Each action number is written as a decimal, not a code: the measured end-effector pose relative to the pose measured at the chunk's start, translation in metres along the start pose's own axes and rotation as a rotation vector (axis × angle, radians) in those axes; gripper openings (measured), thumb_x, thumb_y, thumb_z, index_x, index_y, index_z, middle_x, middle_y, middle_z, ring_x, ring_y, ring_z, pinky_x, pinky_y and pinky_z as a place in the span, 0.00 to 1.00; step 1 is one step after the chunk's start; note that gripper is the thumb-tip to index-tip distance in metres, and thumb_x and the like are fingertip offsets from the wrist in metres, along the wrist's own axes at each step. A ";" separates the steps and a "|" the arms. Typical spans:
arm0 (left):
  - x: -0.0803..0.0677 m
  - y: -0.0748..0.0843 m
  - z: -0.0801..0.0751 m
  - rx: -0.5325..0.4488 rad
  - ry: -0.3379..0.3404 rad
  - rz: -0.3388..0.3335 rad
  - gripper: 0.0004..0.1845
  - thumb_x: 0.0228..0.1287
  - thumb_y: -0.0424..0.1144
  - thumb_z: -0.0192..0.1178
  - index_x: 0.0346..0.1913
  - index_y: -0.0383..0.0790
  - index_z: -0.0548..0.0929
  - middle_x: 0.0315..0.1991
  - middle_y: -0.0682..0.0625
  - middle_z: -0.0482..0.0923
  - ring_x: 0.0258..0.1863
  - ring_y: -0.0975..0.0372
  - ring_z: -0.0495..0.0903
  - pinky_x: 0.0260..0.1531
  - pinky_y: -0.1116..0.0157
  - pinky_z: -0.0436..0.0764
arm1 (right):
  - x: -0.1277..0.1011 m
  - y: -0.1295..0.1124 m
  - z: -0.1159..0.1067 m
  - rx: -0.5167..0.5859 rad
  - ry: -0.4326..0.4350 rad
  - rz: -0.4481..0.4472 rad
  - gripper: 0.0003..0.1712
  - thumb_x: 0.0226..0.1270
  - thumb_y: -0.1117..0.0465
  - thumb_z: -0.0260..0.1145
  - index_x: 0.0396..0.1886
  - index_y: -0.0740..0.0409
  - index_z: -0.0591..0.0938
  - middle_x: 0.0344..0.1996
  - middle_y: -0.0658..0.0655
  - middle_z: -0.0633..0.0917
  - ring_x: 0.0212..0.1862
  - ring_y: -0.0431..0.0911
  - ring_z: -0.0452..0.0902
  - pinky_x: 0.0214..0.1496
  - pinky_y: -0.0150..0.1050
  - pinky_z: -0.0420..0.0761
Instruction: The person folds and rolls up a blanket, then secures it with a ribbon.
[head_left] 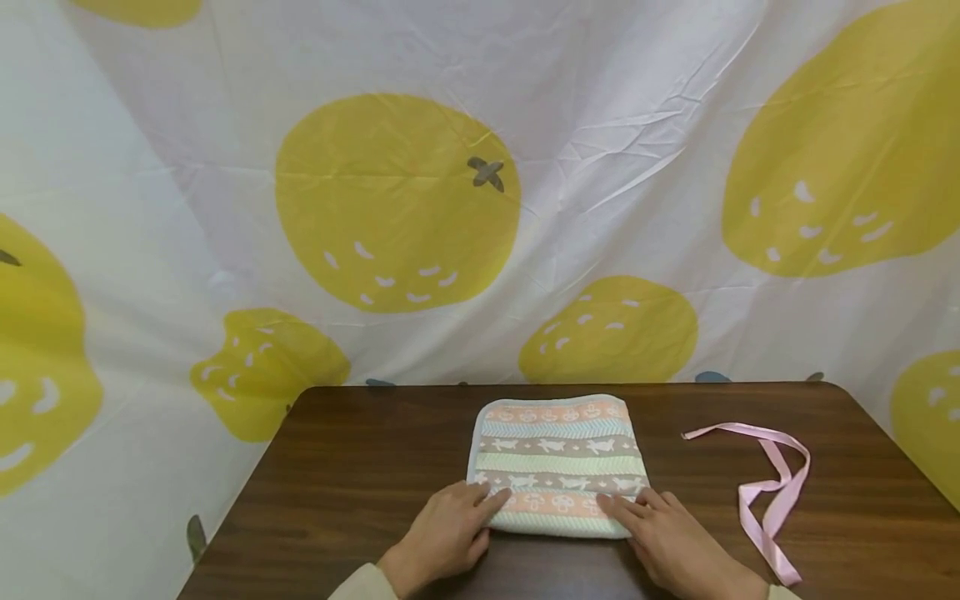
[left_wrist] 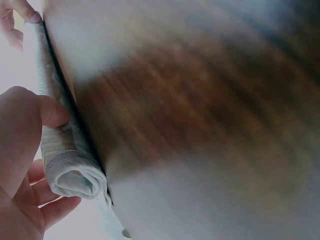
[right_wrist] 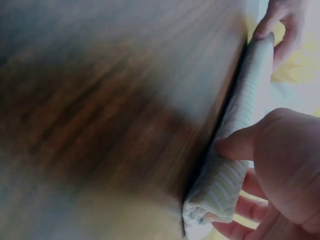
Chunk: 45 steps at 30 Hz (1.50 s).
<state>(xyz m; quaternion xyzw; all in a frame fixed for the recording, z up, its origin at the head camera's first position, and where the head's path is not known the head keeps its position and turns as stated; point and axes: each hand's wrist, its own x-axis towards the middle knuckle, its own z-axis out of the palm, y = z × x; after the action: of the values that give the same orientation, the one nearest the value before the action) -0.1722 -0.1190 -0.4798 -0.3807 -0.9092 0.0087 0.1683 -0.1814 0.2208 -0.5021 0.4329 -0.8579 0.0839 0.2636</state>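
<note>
Behind the bench [head_left: 360, 467], patterned backdrop [head_left: 480, 250]: hangs as a white sheet, printed with big yellow fruit and creased toward the upper right; fills most of the head view.
Bench top: dark brown, wood-grained, rounded at the far corners; carries both striped cloth and ribbon.
Striped cloth [head_left: 558, 450]: lies near the middle of the bench, between both hands; banded in peach, blue, grey-brown and pale green, with white animal and mushroom figures; flat toward the far side, rolled thick along the near edge, with coiled layers showing at the left end in the left wrist view.
Pink ribbon [head_left: 784, 498]: lies loose to the right of the cloth, well apart from it, looped and crossing over itself.
Left hand [head_left: 446, 529]: grips the left end of the roll, drawn in to its thickness, with thumb on the near face and fingers around the far side.
Right hand [head_left: 671, 537]: grips the right end likewise, thumb nearest, fingers beyond.
</note>
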 end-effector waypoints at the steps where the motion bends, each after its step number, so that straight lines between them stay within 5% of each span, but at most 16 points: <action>1: 0.000 0.000 0.000 -0.001 -0.004 0.000 0.28 0.56 0.41 0.66 0.63 0.45 0.78 0.46 0.49 0.83 0.46 0.58 0.83 0.48 0.60 0.82 | 0.000 0.000 0.000 0.005 0.005 -0.001 0.39 0.39 0.67 0.76 0.59 0.56 0.79 0.32 0.49 0.87 0.33 0.44 0.70 0.32 0.39 0.69; 5: -0.001 -0.001 0.000 -0.026 -0.011 -0.002 0.27 0.58 0.41 0.65 0.64 0.46 0.78 0.46 0.51 0.84 0.45 0.59 0.83 0.47 0.60 0.82 | -0.001 0.000 0.002 0.020 0.024 -0.005 0.38 0.39 0.70 0.74 0.58 0.57 0.80 0.27 0.47 0.86 0.35 0.45 0.72 0.36 0.42 0.73; 11: -0.003 -0.001 -0.003 -0.079 -0.013 0.001 0.26 0.61 0.40 0.64 0.64 0.48 0.78 0.43 0.53 0.83 0.39 0.63 0.83 0.38 0.64 0.82 | -0.003 -0.002 -0.002 0.049 0.019 -0.020 0.38 0.39 0.72 0.72 0.59 0.61 0.79 0.35 0.50 0.89 0.42 0.49 0.79 0.45 0.48 0.79; 20: -0.008 -0.004 -0.016 -0.272 -0.048 -0.009 0.26 0.68 0.42 0.61 0.69 0.46 0.73 0.46 0.55 0.82 0.32 0.71 0.78 0.31 0.71 0.78 | -0.009 0.002 -0.016 0.160 -0.066 -0.032 0.37 0.48 0.71 0.74 0.63 0.59 0.76 0.35 0.46 0.87 0.37 0.47 0.81 0.40 0.45 0.81; 23: -0.009 -0.006 -0.019 -0.362 -0.071 -0.039 0.26 0.71 0.44 0.60 0.70 0.46 0.71 0.45 0.55 0.82 0.33 0.72 0.78 0.33 0.70 0.79 | -0.011 0.005 -0.019 0.203 -0.060 -0.040 0.36 0.51 0.68 0.74 0.64 0.58 0.76 0.36 0.44 0.86 0.38 0.44 0.81 0.39 0.43 0.81; 29: -0.009 -0.010 -0.019 -0.478 -0.095 -0.124 0.27 0.72 0.48 0.58 0.71 0.49 0.70 0.59 0.51 0.81 0.53 0.63 0.82 0.49 0.60 0.81 | -0.013 0.009 -0.022 0.277 -0.039 -0.008 0.39 0.50 0.69 0.75 0.65 0.56 0.75 0.41 0.44 0.87 0.37 0.38 0.80 0.36 0.38 0.80; 33: -0.005 -0.012 -0.017 -0.540 -0.088 -0.171 0.27 0.72 0.47 0.58 0.71 0.46 0.70 0.53 0.51 0.83 0.50 0.64 0.82 0.49 0.60 0.81 | -0.010 0.013 -0.020 0.344 -0.020 0.032 0.36 0.53 0.70 0.74 0.65 0.57 0.75 0.28 0.37 0.80 0.30 0.30 0.71 0.31 0.30 0.74; 36: -0.001 -0.014 -0.014 -0.583 -0.076 -0.212 0.27 0.72 0.47 0.58 0.70 0.45 0.70 0.50 0.52 0.84 0.48 0.65 0.82 0.49 0.60 0.81 | -0.007 0.016 -0.018 0.371 0.000 0.057 0.32 0.58 0.69 0.72 0.64 0.58 0.76 0.30 0.37 0.81 0.30 0.27 0.67 0.30 0.29 0.72; 40: 0.005 -0.017 -0.010 -0.627 -0.062 -0.277 0.27 0.72 0.48 0.58 0.70 0.44 0.70 0.50 0.50 0.84 0.48 0.62 0.82 0.48 0.58 0.81 | -0.001 0.020 -0.014 0.361 0.023 0.074 0.30 0.59 0.69 0.71 0.63 0.59 0.76 0.44 0.51 0.88 0.37 0.32 0.78 0.37 0.36 0.81; 45: 0.011 -0.017 -0.003 -0.625 -0.049 -0.338 0.27 0.71 0.45 0.60 0.69 0.40 0.70 0.54 0.45 0.83 0.51 0.57 0.82 0.51 0.54 0.80 | 0.006 0.025 -0.007 0.352 0.054 0.110 0.28 0.55 0.71 0.72 0.57 0.60 0.79 0.46 0.55 0.88 0.44 0.45 0.86 0.41 0.44 0.84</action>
<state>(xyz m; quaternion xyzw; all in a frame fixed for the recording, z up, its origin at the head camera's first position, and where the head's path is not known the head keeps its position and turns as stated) -0.1906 -0.1239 -0.4711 -0.2575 -0.9219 -0.2888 0.0211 -0.2016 0.2343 -0.4905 0.4223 -0.8451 0.2586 0.2016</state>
